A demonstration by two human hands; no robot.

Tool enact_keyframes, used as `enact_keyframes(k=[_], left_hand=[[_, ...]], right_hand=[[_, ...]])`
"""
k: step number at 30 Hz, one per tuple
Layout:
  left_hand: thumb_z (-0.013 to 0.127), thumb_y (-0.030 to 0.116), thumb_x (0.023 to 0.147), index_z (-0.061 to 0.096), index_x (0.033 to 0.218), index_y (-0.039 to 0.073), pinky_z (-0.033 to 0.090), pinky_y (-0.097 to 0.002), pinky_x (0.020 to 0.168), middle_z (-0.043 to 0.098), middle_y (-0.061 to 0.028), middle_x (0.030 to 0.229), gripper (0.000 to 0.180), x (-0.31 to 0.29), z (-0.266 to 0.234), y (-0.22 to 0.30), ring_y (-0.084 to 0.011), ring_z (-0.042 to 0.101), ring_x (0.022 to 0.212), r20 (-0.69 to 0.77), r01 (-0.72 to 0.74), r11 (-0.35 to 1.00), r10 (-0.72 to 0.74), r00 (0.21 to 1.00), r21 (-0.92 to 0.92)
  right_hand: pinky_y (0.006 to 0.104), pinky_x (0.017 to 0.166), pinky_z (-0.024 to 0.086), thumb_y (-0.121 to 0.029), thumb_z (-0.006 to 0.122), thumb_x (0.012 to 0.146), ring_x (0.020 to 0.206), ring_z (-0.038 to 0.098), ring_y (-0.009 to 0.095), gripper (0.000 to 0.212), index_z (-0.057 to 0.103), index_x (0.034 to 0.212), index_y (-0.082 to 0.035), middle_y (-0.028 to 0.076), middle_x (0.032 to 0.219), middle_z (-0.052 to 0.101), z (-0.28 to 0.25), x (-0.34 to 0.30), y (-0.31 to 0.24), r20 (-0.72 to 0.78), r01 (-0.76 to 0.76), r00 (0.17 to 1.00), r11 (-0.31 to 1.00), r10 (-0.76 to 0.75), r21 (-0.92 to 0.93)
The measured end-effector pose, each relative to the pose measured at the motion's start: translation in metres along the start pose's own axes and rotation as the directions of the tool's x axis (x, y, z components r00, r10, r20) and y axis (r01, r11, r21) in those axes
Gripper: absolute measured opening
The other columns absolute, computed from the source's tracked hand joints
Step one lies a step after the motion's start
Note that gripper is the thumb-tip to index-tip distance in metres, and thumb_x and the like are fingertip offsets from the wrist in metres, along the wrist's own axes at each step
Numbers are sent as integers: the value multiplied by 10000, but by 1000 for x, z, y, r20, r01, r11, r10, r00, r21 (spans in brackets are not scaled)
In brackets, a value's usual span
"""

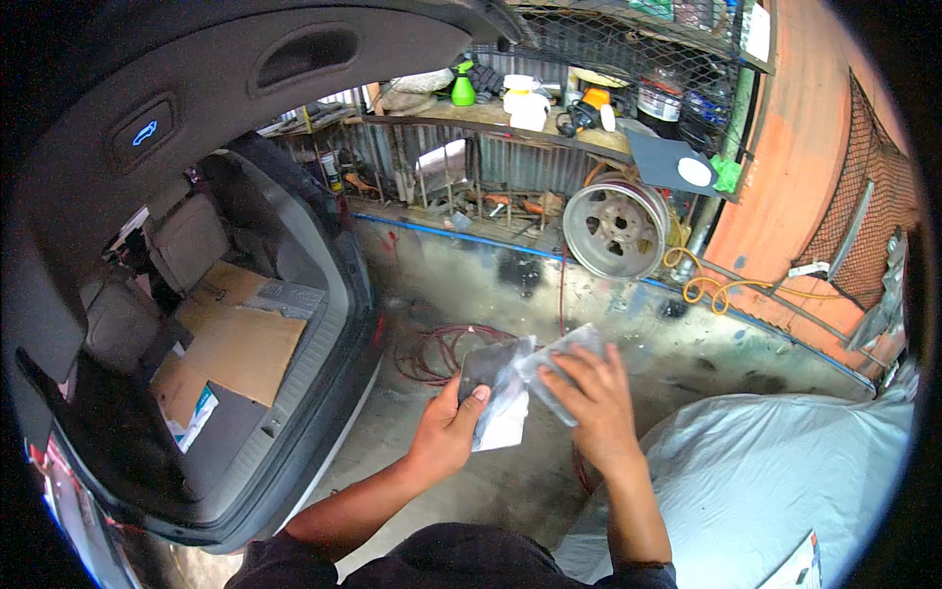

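My left hand (442,440) is closed around a dark flat rectangular piece (479,365), its thumb pressed on the near face. Clear plastic film (512,381) and a white sheet (504,430) lie against that piece. Just to the right, my right hand (601,401) grips a greyish, see-through flat plastic piece (551,391) with its fingers over the top. The two pieces meet or overlap between my hands; whether they are joined cannot be made out. Both hands are held in the air above the floor.
At left is a car's cargo area with cardboard (245,344) under a raised tailgate (206,83). A light grey cover (765,471) drapes something at right. Ahead, a wheel rim (616,228) leans near a cluttered shelf with a green spray bottle (463,86). Red hose (437,351) coils on the floor.
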State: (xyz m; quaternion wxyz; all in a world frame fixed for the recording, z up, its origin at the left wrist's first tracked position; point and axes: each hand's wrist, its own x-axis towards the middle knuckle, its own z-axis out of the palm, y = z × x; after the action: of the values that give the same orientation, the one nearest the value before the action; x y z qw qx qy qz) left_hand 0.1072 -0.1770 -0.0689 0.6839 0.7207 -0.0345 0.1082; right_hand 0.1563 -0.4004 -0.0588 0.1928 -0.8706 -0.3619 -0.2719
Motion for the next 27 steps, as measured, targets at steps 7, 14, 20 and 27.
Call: enact_keyframes(k=[7, 14, 20, 27], left_hand=[[479, 188, 1058, 549, 1208, 3, 484, -308, 761, 662, -76, 930, 249, -2, 34, 13, -109, 563, 845, -147, -123, 985, 140, 979, 119], [511, 173, 1047, 521, 1251, -1, 484, -300, 855, 652, -78, 1071, 268, -16, 42, 32, -122, 577, 964, -260, -152, 978, 111, 959, -143], [555, 134, 1017, 500, 1270, 2, 507, -316, 895, 639, -87, 1133, 290, -38, 64, 10, -152, 623, 1011, -205, 86, 765, -278, 939, -639], [573, 156, 1009, 491, 1264, -18, 474, -305, 914, 622, -90, 1145, 320, -67, 65, 33, -148, 587, 1023, -395, -181, 951, 71, 916, -250]], right_hand=[[564, 1159, 286, -93, 686, 711, 1287, 516, 250, 541, 677, 1232, -236, 9, 1281, 601, 7, -63, -36, 103, 191, 972, 966, -210, 173], [562, 1144, 310, -163, 784, 779, 1265, 529, 346, 453, 651, 1201, -62, 207, 1336, 536, -43, -75, -40, 22, -15, 1000, 887, 5, 462], [499, 1131, 336, -147, 749, 850, 1313, 451, 380, 375, 665, 1214, -124, 219, 1367, 500, -13, -95, -34, 17, -75, 997, 838, 78, 541], [590, 1110, 318, 32, 679, 721, 1286, 473, 360, 592, 667, 1245, -241, 102, 1316, 550, -36, -126, 9, 35, -117, 993, 992, 116, 41]])
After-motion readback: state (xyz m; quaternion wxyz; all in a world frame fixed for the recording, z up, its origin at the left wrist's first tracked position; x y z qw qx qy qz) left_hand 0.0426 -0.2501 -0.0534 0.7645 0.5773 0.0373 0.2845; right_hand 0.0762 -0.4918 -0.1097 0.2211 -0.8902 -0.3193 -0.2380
